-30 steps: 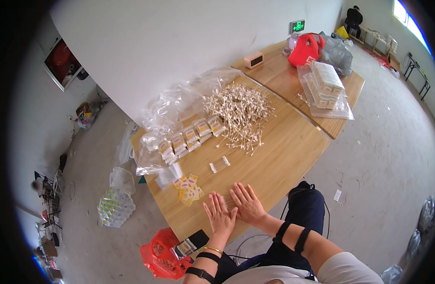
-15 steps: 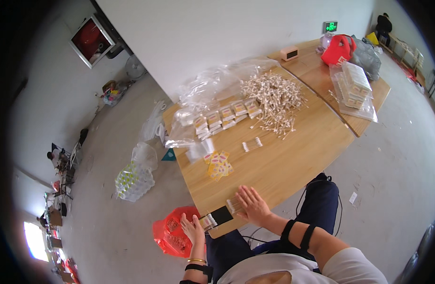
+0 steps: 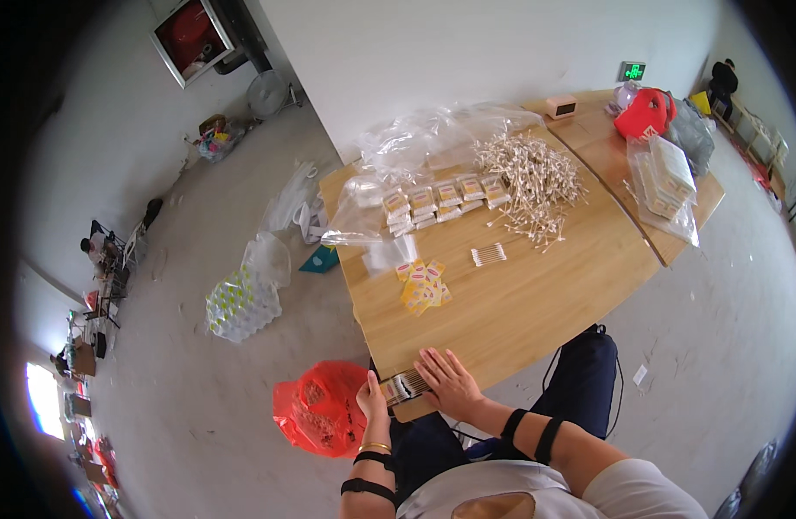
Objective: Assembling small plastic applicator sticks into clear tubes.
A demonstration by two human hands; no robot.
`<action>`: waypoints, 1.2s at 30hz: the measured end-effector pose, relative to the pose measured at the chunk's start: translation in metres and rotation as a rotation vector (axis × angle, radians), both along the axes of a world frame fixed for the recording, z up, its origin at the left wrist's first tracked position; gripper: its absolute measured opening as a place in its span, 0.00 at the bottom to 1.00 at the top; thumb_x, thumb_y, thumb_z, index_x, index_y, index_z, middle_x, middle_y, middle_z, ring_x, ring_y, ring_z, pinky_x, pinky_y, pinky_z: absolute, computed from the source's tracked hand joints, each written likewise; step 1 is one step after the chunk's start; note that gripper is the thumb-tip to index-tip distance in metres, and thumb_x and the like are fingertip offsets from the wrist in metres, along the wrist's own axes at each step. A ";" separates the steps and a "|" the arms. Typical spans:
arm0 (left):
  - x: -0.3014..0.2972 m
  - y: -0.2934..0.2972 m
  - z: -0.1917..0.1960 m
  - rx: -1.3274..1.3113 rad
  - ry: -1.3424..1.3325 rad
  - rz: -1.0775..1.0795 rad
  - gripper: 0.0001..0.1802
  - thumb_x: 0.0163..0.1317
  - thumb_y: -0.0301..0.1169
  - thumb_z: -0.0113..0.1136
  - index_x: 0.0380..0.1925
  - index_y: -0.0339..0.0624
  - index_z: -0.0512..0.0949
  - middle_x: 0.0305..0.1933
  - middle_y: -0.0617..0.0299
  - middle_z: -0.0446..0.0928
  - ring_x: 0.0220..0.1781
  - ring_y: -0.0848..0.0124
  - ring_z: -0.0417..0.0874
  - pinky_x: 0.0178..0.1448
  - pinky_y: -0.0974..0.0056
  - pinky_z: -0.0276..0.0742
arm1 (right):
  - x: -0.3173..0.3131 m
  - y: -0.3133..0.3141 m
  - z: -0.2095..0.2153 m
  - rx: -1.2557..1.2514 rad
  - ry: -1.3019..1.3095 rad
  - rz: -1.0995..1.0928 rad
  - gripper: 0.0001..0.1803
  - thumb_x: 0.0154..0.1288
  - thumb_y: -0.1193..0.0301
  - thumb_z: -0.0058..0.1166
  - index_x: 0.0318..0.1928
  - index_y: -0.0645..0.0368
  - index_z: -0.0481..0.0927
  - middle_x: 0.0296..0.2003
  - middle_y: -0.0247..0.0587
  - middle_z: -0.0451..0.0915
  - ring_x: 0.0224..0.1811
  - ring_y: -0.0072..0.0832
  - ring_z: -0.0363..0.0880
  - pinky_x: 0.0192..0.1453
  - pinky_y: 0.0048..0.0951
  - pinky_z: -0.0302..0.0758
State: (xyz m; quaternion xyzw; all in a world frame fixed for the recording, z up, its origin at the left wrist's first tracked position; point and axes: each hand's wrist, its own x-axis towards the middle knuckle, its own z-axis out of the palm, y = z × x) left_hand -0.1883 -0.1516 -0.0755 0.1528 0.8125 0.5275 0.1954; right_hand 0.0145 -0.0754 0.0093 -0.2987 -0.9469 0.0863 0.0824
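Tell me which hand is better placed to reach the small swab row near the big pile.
Right, most likely: the right hand is nearer that swab row, its fingers stretched flat at the table's near end. The left hand is farther off, at the table's left edge.

Left hand (image 3: 373, 400): fingers mostly hidden, grip unclear.
Swabs (image 3: 405, 386): partly covered by the right hand (image 3: 448, 383).
Red bag (image 3: 318, 412), left of both hands: contents too blurred to tell.
Cards (image 3: 424, 285), ahead of both hands: print too small.
Left forearm (image 3: 369, 481): cut off below.
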 end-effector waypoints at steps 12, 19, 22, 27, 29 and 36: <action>-0.006 -0.004 0.023 -0.068 -0.063 -0.024 0.39 0.71 0.62 0.48 0.19 0.34 0.76 0.19 0.62 0.76 0.22 0.69 0.76 0.30 0.59 0.71 | -0.027 -0.015 0.004 -0.115 0.013 -0.030 0.52 0.65 0.38 0.49 0.76 0.64 0.55 0.78 0.49 0.50 0.82 0.40 0.43 0.83 0.47 0.38; -0.025 -0.038 0.010 -0.134 0.226 -0.245 0.32 0.75 0.51 0.48 0.24 0.32 0.76 0.20 0.51 0.75 0.22 0.62 0.76 0.31 0.55 0.70 | -0.028 -0.017 0.002 -0.002 -0.102 0.071 0.53 0.65 0.36 0.47 0.75 0.67 0.55 0.78 0.51 0.50 0.82 0.41 0.43 0.83 0.46 0.39; -0.012 -0.024 0.022 -0.082 0.276 -0.183 0.28 0.75 0.47 0.49 0.26 0.31 0.77 0.22 0.43 0.76 0.24 0.53 0.79 0.32 0.52 0.70 | -0.044 -0.030 0.004 -0.076 -0.059 0.041 0.53 0.65 0.36 0.47 0.75 0.67 0.56 0.78 0.51 0.51 0.82 0.41 0.44 0.83 0.46 0.40; -0.009 -0.018 0.024 -0.096 0.361 -0.234 0.29 0.76 0.48 0.46 0.30 0.31 0.79 0.28 0.40 0.79 0.30 0.48 0.81 0.38 0.51 0.75 | -0.039 -0.019 0.004 -0.055 -0.034 0.039 0.52 0.67 0.36 0.45 0.75 0.67 0.56 0.77 0.52 0.52 0.81 0.42 0.46 0.82 0.47 0.43; -0.030 -0.038 0.009 -0.134 0.185 -0.210 0.32 0.77 0.52 0.43 0.30 0.34 0.80 0.26 0.49 0.80 0.29 0.58 0.81 0.38 0.55 0.76 | -0.036 -0.010 -0.001 -0.062 0.176 0.052 0.45 0.69 0.42 0.48 0.72 0.66 0.62 0.75 0.53 0.57 0.80 0.46 0.50 0.82 0.47 0.47; -0.047 -0.043 0.032 0.077 0.209 -0.186 0.23 0.77 0.47 0.44 0.46 0.36 0.73 0.48 0.47 0.73 0.51 0.54 0.75 0.57 0.55 0.71 | 0.059 0.128 0.008 -0.053 0.289 -0.454 0.32 0.62 0.63 0.60 0.64 0.62 0.70 0.63 0.50 0.70 0.67 0.48 0.65 0.73 0.48 0.62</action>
